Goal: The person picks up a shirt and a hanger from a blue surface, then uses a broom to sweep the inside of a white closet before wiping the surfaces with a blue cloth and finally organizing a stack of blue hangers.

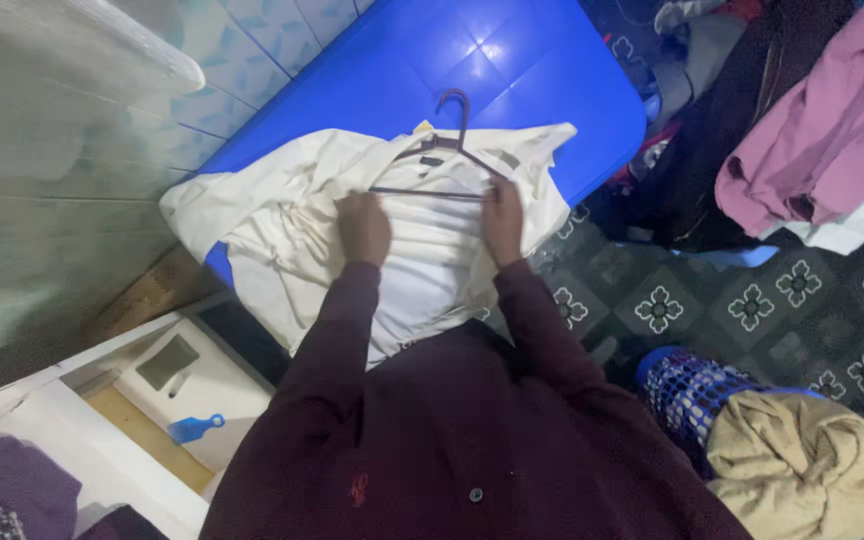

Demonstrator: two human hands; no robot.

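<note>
i press both flat, empty hands, left hand (364, 228) and right hand (503, 220), on the cream shirt (282, 215), smoothing evenly below the hanger (447, 150)

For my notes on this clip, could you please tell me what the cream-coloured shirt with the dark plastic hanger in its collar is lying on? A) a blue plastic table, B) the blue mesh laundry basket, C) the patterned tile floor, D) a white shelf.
A: the cream-coloured shirt, with the dark plastic hanger in it, lies spread across the blue plastic table, with the left hand and right hand pressing on it.
</note>
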